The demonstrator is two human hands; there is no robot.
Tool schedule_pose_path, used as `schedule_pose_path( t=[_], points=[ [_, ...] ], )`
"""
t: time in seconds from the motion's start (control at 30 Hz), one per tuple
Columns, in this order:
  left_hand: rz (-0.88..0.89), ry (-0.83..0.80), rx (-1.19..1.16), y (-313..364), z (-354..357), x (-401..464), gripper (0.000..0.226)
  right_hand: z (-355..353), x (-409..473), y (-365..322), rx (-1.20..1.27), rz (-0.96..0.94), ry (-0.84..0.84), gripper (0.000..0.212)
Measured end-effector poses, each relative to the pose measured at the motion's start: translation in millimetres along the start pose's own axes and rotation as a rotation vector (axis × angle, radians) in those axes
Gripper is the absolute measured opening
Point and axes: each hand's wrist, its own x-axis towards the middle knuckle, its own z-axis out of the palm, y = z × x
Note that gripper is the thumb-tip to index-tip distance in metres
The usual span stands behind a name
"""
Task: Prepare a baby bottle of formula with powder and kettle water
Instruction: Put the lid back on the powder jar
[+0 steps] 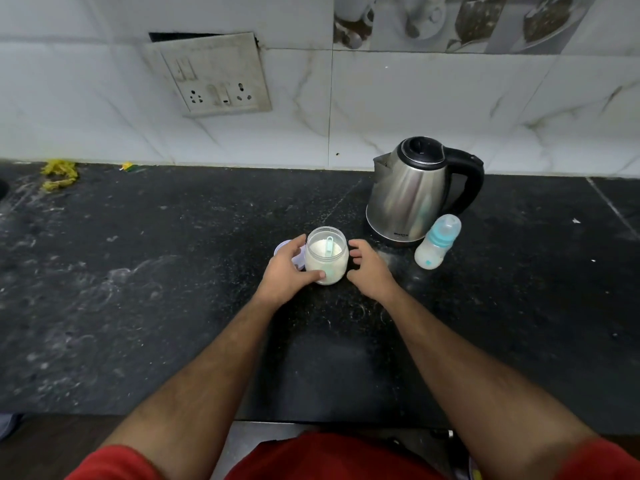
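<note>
An open clear jar point(327, 256) of white powder stands mid-counter, with a pale blue scoop point(329, 244) lying in the powder. My left hand point(289, 270) grips the jar from its left side, thumb across the front. My right hand point(369, 268) hovers just right of the jar with fingers loosely curled, holding nothing. The jar's lid point(281, 250) lies behind my left hand, mostly hidden. A baby bottle point(438, 242) with a teal collar and clear cap stands to the right, in front of a steel kettle point(412, 192) with a black handle.
The black stone counter point(173, 271) is dusty and smeared. A wall socket panel point(211, 76) hangs on the tiled wall behind. Yellow scraps point(59, 174) lie at the back left corner. The counter's front edge runs near my body.
</note>
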Motion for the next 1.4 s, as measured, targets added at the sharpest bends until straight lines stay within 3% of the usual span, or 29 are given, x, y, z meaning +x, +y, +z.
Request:
schedule_pose_path(
  t=[0.13, 0.33, 0.57, 0.7, 0.83, 0.93, 1.0, 1.1, 1.27, 1.4],
  points=[
    [0.008, -0.092, 0.006, 6.9, 0.6, 12.2, 0.099, 1.8, 2.3, -1.2, 0.067, -0.007, -0.059, 0.062],
    [0.045, -0.09, -0.005, 9.5, 4.6, 17.8, 0.077, -0.5, -9.5, -2.2, 0.192, -0.026, -0.107, 0.064],
    [0.067, -0.067, -0.129, 37.4, 5.8, 19.8, 0.069, -17.3, -31.0, -5.2, 0.316, -0.138, -0.158, 0.098],
    [0.063, -0.067, -0.222, 56.5, 10.7, 19.9, 0.072, -20.4, -36.5, -15.2, 0.435, -0.231, -0.065, 0.112],
    [0.086, -0.112, -0.273, 67.6, 9.5, 19.6, 0.077, -19.5, -39.5, -21.5, 0.477, -0.24, 0.084, 0.106],
    [0.041, -0.086, -0.316, 66.2, -1.1, 20.7, 0.055, -22.8, -41.0, -20.9, 0.479, -0.239, 0.15, 0.1],
    [0.002, 0.025, -0.268, 50.5, -13.2, 27.7, 0.039, -25.7, -42.5, -19.2, 0.465, -0.233, 0.17, 0.098],
    [-0.066, 0.178, -0.089, 11.7, -28.0, 43.9, 0.041, -29.6, -45.8, -16.4, 0.459, -0.229, 0.187, 0.097],
    [-0.051, 0.006, 0.424, -22.1, -32.9, 55.9, 0.084, -35.0, -53.6, -16.8, 0.446, -0.222, 0.2, 0.091],
    [-0.045, -0.092, 0.641, -28.7, -25.0, 56.7, 0.104, -37.2, -60.0, -17.5, 0.45, -0.213, 0.202, 0.091]
  ],
)
